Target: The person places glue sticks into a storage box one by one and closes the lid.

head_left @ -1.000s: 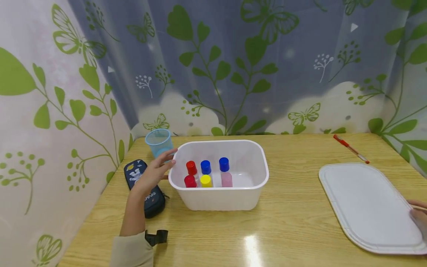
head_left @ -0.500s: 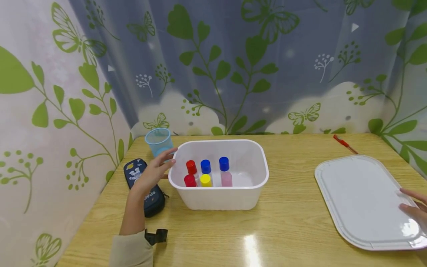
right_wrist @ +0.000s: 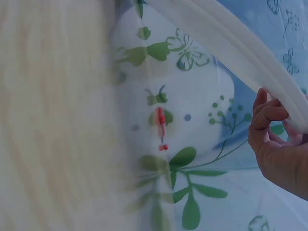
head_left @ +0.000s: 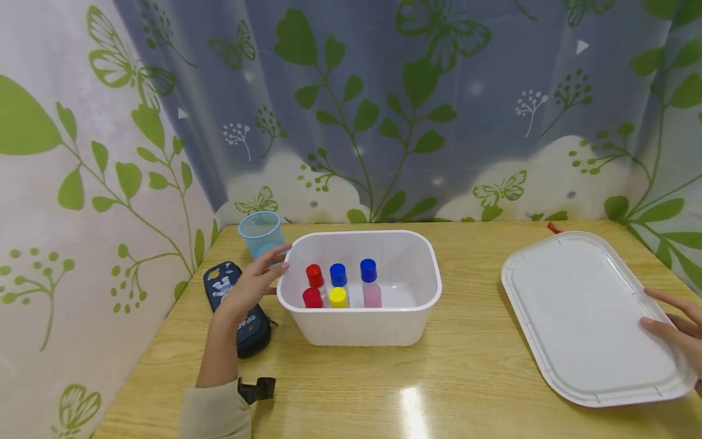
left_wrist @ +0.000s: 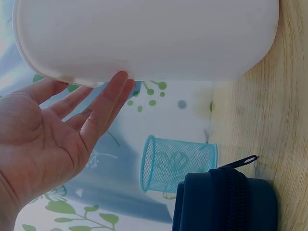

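Note:
A white plastic bin stands on the table with several small clear bottles in it, their caps red, blue and yellow. One bottle has pink contents. With fingers nearly straight, my left hand touches the bin's left rim; in the left wrist view the fingertips lie against its wall. My right hand holds a white lid by its right edge, thumb on top. From the right wrist view, curled fingers show at the lid's edge, raised above the table.
Left of the bin lie a dark blue pencil case and, behind it, a light blue mesh cup. A red pen lies at the back right, partly covered by the lid in the head view. A patterned curtain hangs behind the table.
My right hand has lifted the lid and brought it left and away from me, over part of the pen in the head view. My left hand and the bin have stayed put.

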{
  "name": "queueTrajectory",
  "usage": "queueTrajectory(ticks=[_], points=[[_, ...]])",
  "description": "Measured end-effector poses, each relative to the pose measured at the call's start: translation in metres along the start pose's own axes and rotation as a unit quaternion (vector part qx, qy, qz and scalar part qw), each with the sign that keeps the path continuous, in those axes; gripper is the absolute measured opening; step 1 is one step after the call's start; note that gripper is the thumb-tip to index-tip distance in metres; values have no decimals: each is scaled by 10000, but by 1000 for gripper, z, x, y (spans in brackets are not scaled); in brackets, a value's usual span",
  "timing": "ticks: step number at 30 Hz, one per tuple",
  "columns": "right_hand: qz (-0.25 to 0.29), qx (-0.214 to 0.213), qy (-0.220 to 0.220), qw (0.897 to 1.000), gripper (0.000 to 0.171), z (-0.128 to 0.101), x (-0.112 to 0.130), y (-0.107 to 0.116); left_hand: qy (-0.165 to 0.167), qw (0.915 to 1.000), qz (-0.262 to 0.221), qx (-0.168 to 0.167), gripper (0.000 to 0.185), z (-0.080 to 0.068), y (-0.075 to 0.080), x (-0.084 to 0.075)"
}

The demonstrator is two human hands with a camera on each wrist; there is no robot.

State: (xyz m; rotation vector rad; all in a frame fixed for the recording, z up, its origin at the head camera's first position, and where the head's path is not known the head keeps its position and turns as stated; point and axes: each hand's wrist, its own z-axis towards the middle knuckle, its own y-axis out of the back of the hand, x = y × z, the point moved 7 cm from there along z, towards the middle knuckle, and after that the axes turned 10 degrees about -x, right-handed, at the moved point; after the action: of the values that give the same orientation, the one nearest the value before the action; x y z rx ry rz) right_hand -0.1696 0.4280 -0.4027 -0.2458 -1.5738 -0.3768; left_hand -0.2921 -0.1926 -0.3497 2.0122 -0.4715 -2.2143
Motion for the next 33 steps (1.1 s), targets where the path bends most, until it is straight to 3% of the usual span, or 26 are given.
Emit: queueTrajectory(ticks=[2,5,13,16,19,23,26,29,31,33], points=[[421,83,367,9984,55,-3,14,-9,-8,10000,-21,3,50,0,0,0],[624,137,921,9937,55,-5,37,-20,-5,10000,-23,-15,50,-1,0,0],[-12,459,2160,9753,55,-11,101,-58,34,10000,-17,-39,49,-1,1,0],[-598,363,2735,9593,55,-16,125,-72,-9,10000,-1,-9,49,-1,0,-1],[-1242,20,3304,9356,55,-23,150,-85,-61,10000,15,12,49,-2,-1,-4],[-1841,-392,3737,9082,54,-32,178,-103,-66,10000,18,3,50,-2,-1,-5],[-2060,-464,4014,8912,53,-39,194,-118,-11,10000,-3,-7,50,-2,-1,-5],[-2353,-472,4524,8589,50,-48,208,-134,16,10000,-62,1,50,-2,-1,-4],[-2620,-478,5129,8161,28,-55,217,-147,3,9999,-103,24,51,-2,-2,-4],[-2880,-546,5774,7620,26,-62,225,-160,-34,9999,-142,39,50,-2,-2,-3]])
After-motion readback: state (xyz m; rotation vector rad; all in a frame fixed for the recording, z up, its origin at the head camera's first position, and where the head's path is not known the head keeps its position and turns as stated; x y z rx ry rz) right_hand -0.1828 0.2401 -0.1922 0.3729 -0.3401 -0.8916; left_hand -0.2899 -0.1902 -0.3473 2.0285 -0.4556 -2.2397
